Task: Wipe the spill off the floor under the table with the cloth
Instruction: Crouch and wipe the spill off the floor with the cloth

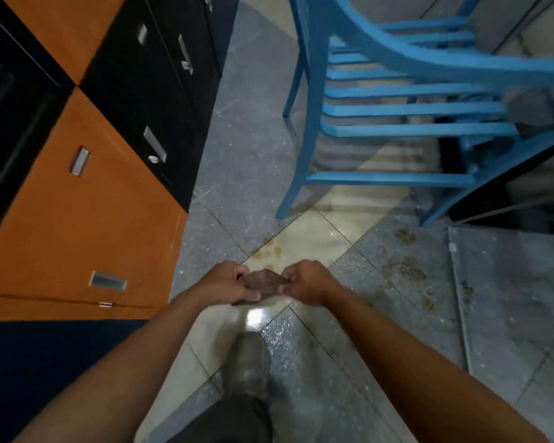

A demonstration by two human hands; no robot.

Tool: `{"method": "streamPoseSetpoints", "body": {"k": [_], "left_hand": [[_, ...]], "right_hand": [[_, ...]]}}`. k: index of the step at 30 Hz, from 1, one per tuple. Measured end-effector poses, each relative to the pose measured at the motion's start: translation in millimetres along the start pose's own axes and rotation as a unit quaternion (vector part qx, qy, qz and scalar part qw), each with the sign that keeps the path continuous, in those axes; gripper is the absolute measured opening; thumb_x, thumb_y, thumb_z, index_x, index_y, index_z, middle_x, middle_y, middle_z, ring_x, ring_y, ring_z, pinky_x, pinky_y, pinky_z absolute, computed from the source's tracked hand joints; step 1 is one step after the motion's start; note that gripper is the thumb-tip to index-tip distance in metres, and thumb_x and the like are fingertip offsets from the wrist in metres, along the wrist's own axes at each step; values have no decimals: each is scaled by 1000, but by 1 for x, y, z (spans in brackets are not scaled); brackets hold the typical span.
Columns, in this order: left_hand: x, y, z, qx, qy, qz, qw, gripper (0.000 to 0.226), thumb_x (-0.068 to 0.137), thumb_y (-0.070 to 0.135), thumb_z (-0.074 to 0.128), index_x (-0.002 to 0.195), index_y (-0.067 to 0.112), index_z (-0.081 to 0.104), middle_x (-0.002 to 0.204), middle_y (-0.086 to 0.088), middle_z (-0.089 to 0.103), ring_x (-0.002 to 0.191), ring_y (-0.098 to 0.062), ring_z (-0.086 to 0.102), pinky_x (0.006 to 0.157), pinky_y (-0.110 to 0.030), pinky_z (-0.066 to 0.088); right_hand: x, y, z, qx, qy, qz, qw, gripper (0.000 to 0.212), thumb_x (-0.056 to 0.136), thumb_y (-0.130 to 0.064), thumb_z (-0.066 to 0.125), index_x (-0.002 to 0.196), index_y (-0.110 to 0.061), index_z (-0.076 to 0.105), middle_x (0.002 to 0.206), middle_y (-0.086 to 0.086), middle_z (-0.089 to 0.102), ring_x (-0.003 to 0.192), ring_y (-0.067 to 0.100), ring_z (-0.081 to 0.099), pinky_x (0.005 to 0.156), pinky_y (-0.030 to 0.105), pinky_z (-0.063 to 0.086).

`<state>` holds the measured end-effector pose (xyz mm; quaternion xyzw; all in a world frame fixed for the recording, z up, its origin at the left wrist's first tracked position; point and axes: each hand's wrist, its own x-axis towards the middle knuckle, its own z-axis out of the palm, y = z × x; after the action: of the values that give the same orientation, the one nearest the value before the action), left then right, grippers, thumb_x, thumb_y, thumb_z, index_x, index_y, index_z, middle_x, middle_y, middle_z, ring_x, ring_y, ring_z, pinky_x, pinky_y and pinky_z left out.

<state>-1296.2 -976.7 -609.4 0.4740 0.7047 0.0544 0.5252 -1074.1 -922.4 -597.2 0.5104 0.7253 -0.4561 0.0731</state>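
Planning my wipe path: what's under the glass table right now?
Through the glass table, brownish spill blotches dot the floor. Farther back, the blue chair and a dark shape hide the floor.

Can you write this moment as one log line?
phase: cloth held, wiping not begun | left hand: grips cloth | right hand: grips cloth | spill: brownish spots on floor ahead | blue chair: beyond spill

left hand [226, 284], right hand [306, 282], forearms [125, 362]: bare | trousers [231, 420]: dark | shoe [250, 362]: grey
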Motion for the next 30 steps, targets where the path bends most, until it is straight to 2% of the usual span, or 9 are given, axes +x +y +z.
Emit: {"method": "streamPoseSetpoints", "body": {"k": [4,9,11,15,18,20,22,25,30], "left_hand": [[97,-33,-19,101,93,77,987,30,68,34,94,71,21,67,69,6,66,70,-14,65,62,-29,45],[172,-62,-15,147,242,115,952,30,74,49,76,77,21,65,76,1,69,75,-22,67,65,-37,53],[191,-85,3,190,232,112,948,21,78,42,81,85,24,72,90,0,74,87,-25,71,75,-34,54],[213,-130,42,215,128,96,964,61,57,77,63,99,36,79,108,14,75,105,-12,70,93,-25,48],[231,-133,52,176,238,98,950,49,82,66,68,116,32,75,127,5,71,119,-21,63,105,-34,47],[248,-126,53,189,274,127,934,51,100,58,57,140,26,63,153,-4,56,142,-30,48,120,-48,37],[266,-117,57,247,233,135,931,67,105,64,43,159,26,41,170,-9,31,158,-34,25,128,-55,22],[289,-112,82,366,173,114,907,78,104,73,15,169,31,8,177,-17,3,163,-37,0,130,-61,6],[246,-130,144,416,152,194,875,73,108,64,10,170,27,1,176,-18,-4,164,-36,-1,130,-59,6]], "right_hand": [[92,22,19,-39,94,-39,994,20,85,-34,73,103,-28,78,93,-5,75,87,15,67,73,27,49],[174,48,43,-39,210,-74,974,22,89,-32,70,110,-34,76,108,-8,74,99,15,67,83,25,49],[185,65,56,-65,206,-69,974,29,90,-26,69,117,-37,73,117,-9,72,105,15,64,89,26,48],[179,113,66,-133,150,-47,979,38,89,-22,65,125,-35,68,133,-9,65,118,17,57,99,33,47],[162,144,70,-150,151,-11,977,35,92,-25,64,125,-37,67,135,-10,63,119,15,55,99,28,43],[150,158,71,-143,170,11,975,35,91,-27,66,125,-38,67,136,-10,62,120,13,55,99,26,43],[145,162,69,-130,169,28,977,37,92,-27,67,128,-38,65,139,-10,60,123,14,53,103,30,44],[147,161,62,-130,173,28,976,39,93,-30,65,131,-37,62,143,-8,57,127,17,51,107,35,44],[151,163,60,-111,183,15,977,38,92,-32,64,130,-36,63,142,-7,58,126,18,53,106,35,44]]}}
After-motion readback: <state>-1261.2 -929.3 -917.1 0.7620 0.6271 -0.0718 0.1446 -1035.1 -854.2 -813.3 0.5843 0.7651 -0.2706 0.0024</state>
